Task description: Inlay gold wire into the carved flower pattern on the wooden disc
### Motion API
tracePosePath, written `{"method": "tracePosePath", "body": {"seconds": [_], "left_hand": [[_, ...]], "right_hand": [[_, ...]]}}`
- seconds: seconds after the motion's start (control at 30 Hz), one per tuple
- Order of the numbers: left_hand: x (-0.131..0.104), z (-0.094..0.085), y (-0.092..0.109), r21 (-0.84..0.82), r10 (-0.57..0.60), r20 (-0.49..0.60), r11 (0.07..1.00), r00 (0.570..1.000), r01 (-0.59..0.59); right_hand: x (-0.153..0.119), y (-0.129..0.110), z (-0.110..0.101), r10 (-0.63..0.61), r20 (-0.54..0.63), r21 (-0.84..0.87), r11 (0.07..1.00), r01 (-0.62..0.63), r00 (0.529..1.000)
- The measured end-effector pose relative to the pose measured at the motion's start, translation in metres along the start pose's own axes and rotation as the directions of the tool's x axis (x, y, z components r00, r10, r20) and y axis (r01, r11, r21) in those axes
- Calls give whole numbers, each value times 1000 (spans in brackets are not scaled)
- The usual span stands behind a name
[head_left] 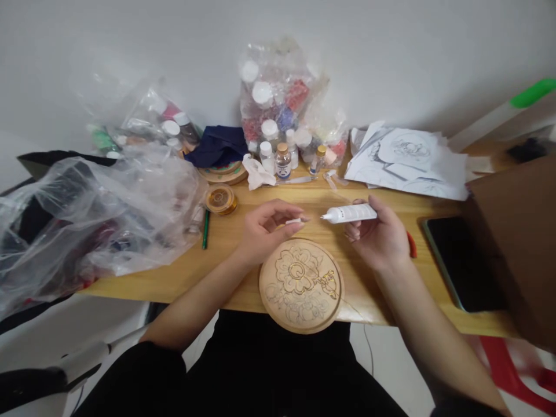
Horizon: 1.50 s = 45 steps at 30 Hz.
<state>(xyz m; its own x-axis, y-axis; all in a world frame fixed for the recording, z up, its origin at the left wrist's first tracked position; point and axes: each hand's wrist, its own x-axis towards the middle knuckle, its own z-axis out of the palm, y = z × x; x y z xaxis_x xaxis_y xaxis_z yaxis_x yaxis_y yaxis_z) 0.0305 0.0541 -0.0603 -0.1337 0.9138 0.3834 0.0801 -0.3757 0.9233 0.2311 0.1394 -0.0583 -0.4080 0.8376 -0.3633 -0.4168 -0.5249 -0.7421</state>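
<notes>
**Grips closed, both hands loaded**

Right hand (384, 237) holds tube (354, 214), nozzle (325, 217) facing left hand (269, 229); left hand pinches white piece (294, 221), apart from nozzle; disc (301, 285) on counter (243, 286), nearer the body, overhanging front edge; phone (460, 263) out to the right.

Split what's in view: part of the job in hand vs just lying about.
In the job:
- white tube, right hand
- small white piece, left hand
- round board with floral drawing
- gold spool, probably; matches the board's gold lines

Apparently just lying about:
- phone
- green pen
- dark blue cloth
</notes>
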Motion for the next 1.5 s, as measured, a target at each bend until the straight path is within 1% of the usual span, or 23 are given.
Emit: {"method": "tracePosePath", "body": {"seconds": [0.07,0.13,0.2,0.27,0.33,0.37,0.43,0.5,0.53,0.6,0.7,0.8,0.93,1.17,1.27,1.37,1.5], "left_hand": [[-1,2,-1,-88,-77,-13,993,997,75],[-2,4,2,-186,-175,-25,968,984,168],[-1,4,10,-241,-245,-27,942,969,231],[3,1,24,-236,-255,-22,941,967,242],[11,-4,44,-209,-218,-1,954,976,213],[15,-7,56,-185,-179,17,966,984,179],[25,-13,79,-111,-45,48,993,998,50],[32,-17,101,-39,100,60,994,993,-98],[35,-18,111,-24,150,59,989,987,-149],[36,-19,126,-33,203,40,979,978,-202],[33,-19,140,-26,225,-3,974,974,-225],[27,-19,147,16,260,-28,966,965,-259],[20,-20,153,54,306,-25,951,952,-304],[13,-17,157,47,300,7,953,954,-300],[11,-14,161,76,306,6,949,952,-305],[10,-12,163,107,312,13,944,950,-311],[9,-10,164,135,335,32,932,942,-336]], "right_hand": [[1,3,0,21,-3,0,1000,-21,1000],[1,5,2,27,3,-9,1000,-27,1000],[0,4,7,15,21,-18,1000,-15,1000],[-4,-2,16,5,49,-29,1000,-4,999],[-11,-14,29,-15,83,-47,999,19,996],[-15,-21,37,-35,100,-59,997,41,994],[-25,-36,55,-106,127,-80,990,117,986],[-35,-48,73,-179,148,-89,977,194,973],[-40,-53,81,-203,154,-85,972,218,967],[-48,-57,94,-239,158,-67,965,252,958],[-60,-57,108,-315,129,-58,944,324,940],[-71,-53,113,-386,97,-73,916,393,917],[-83,-47,114,-430,83,-45,900,434,899],[-96,-41,110,-511,65,-97,851,515,857],[-100,-41,110,-540,55,-72,837,543,840],[-102,-42,109,-561,74,-43,824,565,824],[-106,-41,106,-576,81,-42,813,580,813]]}}
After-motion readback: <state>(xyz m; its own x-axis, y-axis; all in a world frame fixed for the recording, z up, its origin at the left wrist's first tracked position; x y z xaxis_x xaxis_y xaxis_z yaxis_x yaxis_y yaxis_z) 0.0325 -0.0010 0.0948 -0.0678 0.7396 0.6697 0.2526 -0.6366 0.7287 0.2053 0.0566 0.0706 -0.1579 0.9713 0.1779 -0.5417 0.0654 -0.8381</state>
